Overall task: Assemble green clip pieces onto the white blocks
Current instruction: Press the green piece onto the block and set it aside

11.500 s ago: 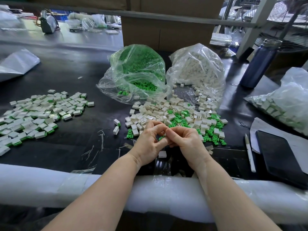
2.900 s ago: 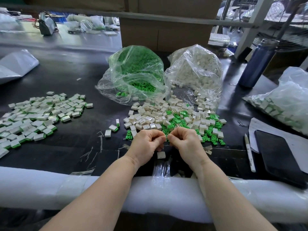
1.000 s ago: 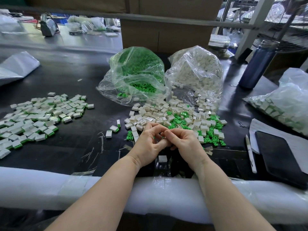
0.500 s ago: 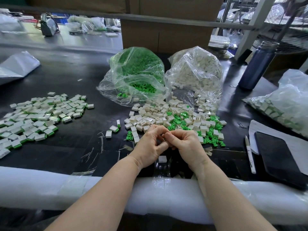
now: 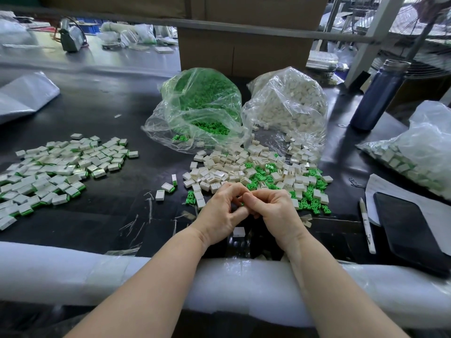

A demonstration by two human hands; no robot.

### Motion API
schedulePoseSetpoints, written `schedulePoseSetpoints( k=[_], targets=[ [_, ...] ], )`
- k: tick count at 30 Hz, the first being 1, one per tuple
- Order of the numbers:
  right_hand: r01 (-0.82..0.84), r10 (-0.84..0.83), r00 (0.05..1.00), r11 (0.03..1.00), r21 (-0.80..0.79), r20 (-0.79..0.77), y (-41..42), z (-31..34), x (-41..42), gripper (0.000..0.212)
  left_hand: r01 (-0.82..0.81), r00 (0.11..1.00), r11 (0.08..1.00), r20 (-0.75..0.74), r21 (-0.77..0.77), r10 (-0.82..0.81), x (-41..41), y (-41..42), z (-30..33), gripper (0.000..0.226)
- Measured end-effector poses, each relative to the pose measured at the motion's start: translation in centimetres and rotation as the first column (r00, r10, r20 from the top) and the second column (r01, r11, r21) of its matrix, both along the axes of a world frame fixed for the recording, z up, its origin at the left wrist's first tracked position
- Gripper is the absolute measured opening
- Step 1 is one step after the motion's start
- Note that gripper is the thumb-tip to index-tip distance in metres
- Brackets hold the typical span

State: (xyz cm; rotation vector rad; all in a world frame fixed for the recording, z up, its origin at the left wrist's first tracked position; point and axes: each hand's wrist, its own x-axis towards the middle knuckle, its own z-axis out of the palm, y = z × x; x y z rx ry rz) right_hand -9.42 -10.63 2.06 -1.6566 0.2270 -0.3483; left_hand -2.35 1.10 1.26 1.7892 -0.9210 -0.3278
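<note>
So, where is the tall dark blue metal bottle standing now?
The tall dark blue metal bottle stands far right on the black table, right of the clear bag of white blocks.

My left hand (image 5: 219, 213) and right hand (image 5: 274, 213) meet fingertip to fingertip, pinching what looks like 1 green clip piece (image 5: 242, 204), just before the loose pile of white blocks (image 5: 234, 167).
</note>
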Motion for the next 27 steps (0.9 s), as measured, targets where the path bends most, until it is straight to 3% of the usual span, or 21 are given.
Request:
schedulePoseSetpoints(
  k=[27],
  targets=[
    [0.003, -0.003, 1.000, 1.000, 0.008, 0.005, 0.18, 0.16, -0.02, 0.017, 0.015, 0.999, 1.000, -0.041, -0.002, -0.015, -0.04, 0.04, 0.17, 0.019]
  ],
)
